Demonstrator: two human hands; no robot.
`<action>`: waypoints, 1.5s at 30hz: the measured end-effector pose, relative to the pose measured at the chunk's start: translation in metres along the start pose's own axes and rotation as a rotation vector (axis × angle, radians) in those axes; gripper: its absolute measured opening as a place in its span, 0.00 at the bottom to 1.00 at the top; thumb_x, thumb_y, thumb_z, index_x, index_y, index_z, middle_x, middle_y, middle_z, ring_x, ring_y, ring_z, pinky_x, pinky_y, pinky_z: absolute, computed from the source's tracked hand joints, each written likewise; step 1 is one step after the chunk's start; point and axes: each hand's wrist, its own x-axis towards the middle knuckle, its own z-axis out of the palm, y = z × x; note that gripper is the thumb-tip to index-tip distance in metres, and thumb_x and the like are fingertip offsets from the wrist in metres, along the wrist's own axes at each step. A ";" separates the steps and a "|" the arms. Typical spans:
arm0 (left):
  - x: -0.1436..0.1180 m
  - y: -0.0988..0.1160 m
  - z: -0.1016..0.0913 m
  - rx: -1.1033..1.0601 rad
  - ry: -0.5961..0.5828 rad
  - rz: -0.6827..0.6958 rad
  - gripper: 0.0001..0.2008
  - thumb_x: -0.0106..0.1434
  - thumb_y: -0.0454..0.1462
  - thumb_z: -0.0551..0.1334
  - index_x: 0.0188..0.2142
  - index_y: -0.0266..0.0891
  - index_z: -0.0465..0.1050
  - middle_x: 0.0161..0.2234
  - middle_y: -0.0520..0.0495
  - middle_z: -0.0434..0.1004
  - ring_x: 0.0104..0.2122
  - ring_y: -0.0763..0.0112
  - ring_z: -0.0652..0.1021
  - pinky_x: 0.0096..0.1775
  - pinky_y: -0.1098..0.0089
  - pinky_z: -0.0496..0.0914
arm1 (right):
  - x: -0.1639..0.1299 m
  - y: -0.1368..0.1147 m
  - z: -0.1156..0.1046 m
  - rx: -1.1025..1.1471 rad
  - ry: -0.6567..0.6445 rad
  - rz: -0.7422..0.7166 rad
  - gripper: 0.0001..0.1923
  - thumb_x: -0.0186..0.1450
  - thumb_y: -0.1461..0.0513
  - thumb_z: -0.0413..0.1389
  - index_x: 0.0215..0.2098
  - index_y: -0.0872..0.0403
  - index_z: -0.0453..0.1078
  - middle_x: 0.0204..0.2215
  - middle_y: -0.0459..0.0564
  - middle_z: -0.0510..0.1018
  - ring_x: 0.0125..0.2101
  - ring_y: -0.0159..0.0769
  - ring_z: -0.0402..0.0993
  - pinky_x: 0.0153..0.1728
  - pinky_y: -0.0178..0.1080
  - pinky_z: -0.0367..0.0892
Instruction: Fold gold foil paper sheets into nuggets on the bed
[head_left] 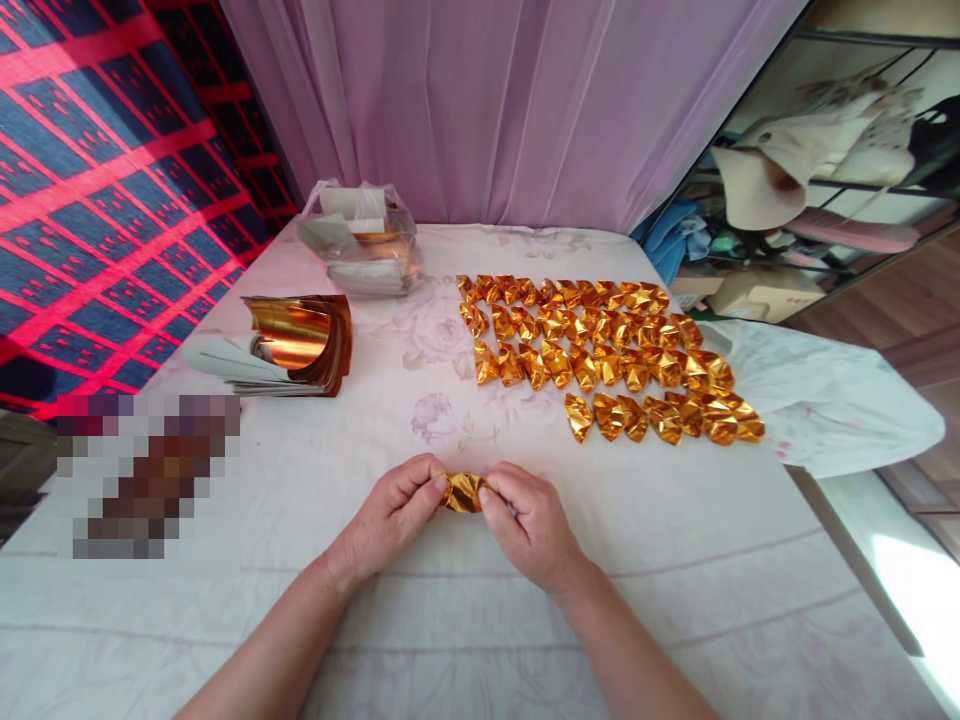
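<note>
Gold foil piece (pixel 463 493) pinched at both ends — long axis runs left-right between your hands
Left hand (pixel 394 515) and right hand (pixel 525 520) both clamp it, just above the cloth-covered table (pixel 675 560), near edge — finished rows (pixel 607 350) lie beyond, up-right

Both forearms enter from the bottom edge and converge toward lower centre of the frame, bare, wrists roughly straight. Left hand (pixel 390 515) palm-down, fingers curled, thumb and forefinger pinched together at its right tip. Right hand (pixel 529 520) mirrors it, knuckles up, thumb and forefinger pinched at its left tip, the two hands' fingertips nearly meeting, both closed on the same small piece.
</note>
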 end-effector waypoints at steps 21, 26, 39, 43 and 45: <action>0.000 -0.005 0.005 0.276 0.123 0.167 0.13 0.69 0.39 0.53 0.29 0.39 0.68 0.26 0.52 0.69 0.26 0.74 0.70 0.30 0.74 0.64 | -0.001 0.006 -0.008 -0.084 0.087 -0.002 0.08 0.66 0.63 0.50 0.29 0.52 0.67 0.24 0.44 0.71 0.25 0.30 0.68 0.28 0.32 0.62; 0.000 -0.005 0.005 0.300 0.096 0.186 0.11 0.69 0.37 0.54 0.29 0.39 0.68 0.26 0.52 0.69 0.27 0.74 0.70 0.31 0.75 0.64 | -0.001 0.007 -0.005 -0.044 0.081 0.006 0.09 0.67 0.64 0.50 0.30 0.52 0.68 0.24 0.44 0.71 0.25 0.30 0.69 0.28 0.32 0.63; 0.001 0.000 0.002 0.183 0.022 0.204 0.14 0.70 0.38 0.52 0.27 0.39 0.66 0.26 0.52 0.67 0.27 0.74 0.70 0.30 0.74 0.64 | 0.000 0.004 -0.001 0.010 0.104 0.023 0.11 0.66 0.65 0.49 0.26 0.52 0.66 0.22 0.43 0.69 0.24 0.29 0.67 0.25 0.31 0.60; 0.000 0.000 0.003 0.248 0.046 0.202 0.14 0.69 0.37 0.53 0.27 0.39 0.66 0.25 0.52 0.66 0.27 0.74 0.69 0.30 0.74 0.63 | 0.000 0.002 -0.002 0.049 0.100 0.028 0.12 0.66 0.65 0.49 0.25 0.53 0.66 0.21 0.43 0.69 0.23 0.28 0.67 0.25 0.31 0.60; 0.000 0.000 0.003 0.224 0.026 0.180 0.14 0.69 0.38 0.52 0.26 0.39 0.65 0.26 0.52 0.66 0.27 0.74 0.69 0.30 0.74 0.63 | 0.000 0.002 -0.001 0.040 0.102 0.023 0.12 0.66 0.65 0.49 0.25 0.53 0.66 0.21 0.43 0.68 0.23 0.28 0.67 0.25 0.31 0.60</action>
